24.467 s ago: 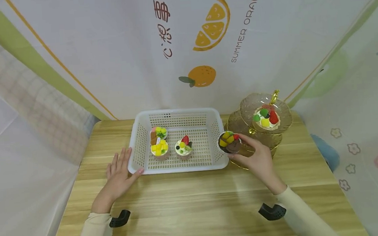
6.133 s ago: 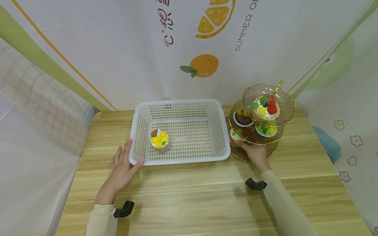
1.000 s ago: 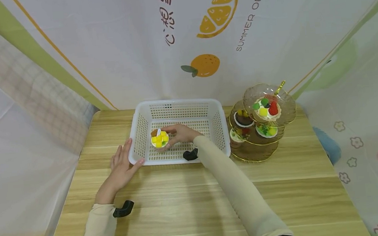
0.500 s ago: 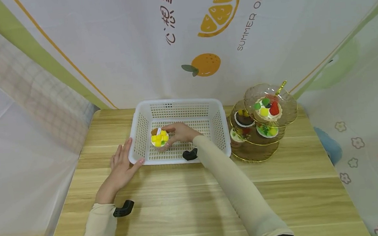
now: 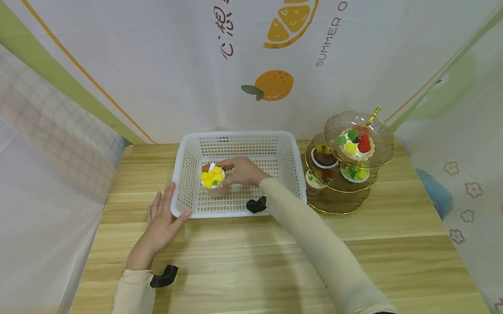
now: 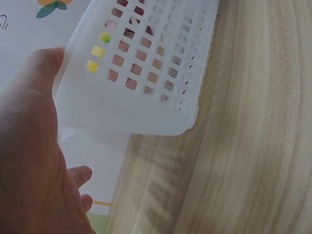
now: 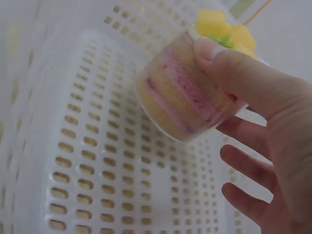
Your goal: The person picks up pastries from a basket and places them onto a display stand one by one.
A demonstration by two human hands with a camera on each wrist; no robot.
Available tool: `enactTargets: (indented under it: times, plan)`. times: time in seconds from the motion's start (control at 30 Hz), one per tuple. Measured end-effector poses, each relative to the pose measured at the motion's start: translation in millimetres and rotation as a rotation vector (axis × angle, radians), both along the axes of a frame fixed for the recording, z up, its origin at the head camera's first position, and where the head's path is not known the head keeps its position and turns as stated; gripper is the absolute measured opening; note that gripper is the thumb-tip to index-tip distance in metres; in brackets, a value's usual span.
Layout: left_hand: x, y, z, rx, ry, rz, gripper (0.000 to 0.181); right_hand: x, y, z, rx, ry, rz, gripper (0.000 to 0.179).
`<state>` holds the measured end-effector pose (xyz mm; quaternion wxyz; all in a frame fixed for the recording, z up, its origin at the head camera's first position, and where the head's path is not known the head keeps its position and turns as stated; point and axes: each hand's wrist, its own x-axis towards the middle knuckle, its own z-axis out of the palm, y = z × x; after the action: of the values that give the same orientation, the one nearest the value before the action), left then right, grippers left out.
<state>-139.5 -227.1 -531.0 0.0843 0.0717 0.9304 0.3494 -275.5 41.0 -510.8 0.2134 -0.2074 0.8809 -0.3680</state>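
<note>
My right hand (image 5: 243,172) pinches a clear cake cup (image 7: 183,92) between thumb and fingers inside the white plastic basket (image 5: 278,209). The cup shows pink and cream layers, with yellow fruit cubes, a green sprig and a brown biscuit on top. It tilts above the slotted basket floor in the right wrist view. At the basket's front left corner, my left hand (image 5: 162,218) rests with fingers spread along the outer wall and the thumb at the front rim. The left wrist view shows that thumb against the rim, the other fingers apart from the wall.
Right of the basket stands a three-tier, gold-rimmed stand (image 5: 339,204). Its top tier bears a fruit tart (image 5: 357,144); the middle one a chocolate cup (image 5: 324,157) and a green-topped cup (image 5: 355,173); a cream-topped cup (image 5: 314,181) sits on the lowest. A printed curtain (image 5: 161,85) hangs behind.
Over the last half second the right hand has raised and tilted the cake cup. Since the oldest frame, other dessert cups have gone from the basket to the stand. The left hand stays put.
</note>
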Motion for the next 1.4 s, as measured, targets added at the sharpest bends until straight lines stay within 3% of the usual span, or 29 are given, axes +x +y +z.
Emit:
enactTargets:
  times: [0.27, 0.43, 0.9, 1.1, 1.3, 1.4]
  plan:
    - [-0.3, 0.1, 1.4, 0.000, 0.008, -0.004, 0.089, 8.4, 2.6, 28.7, -0.059, 0.081, -0.067, 0.074]
    - [0.6, 0.7, 1.4, 0.001, -0.001, -0.005, 0.089, 23.5, 12.4, 41.8, -0.067, 0.150, -0.090, 0.074]
    - [3.0, -1.1, 3.9, 0.014, -0.019, -0.003, 0.090, 98.7, 87.6, 58.7, -0.190, 0.258, -0.244, 0.075]
    - [2.7, -0.8, 3.3, 0.017, -0.023, -0.007, 0.090, 135.0, 132.0, 61.2, -0.180, 0.279, -0.320, 0.075]
    - [3.3, -0.2, 4.6, 0.017, -0.029, -0.002, 0.090, 171.4, 170.6, 56.7, -0.161, 0.351, -0.387, 0.072]
    - [3.7, -0.4, 5.0, 0.010, -0.028, 0.000, 0.090, 190.1, 189.2, 52.8, -0.126, 0.348, -0.443, 0.072]
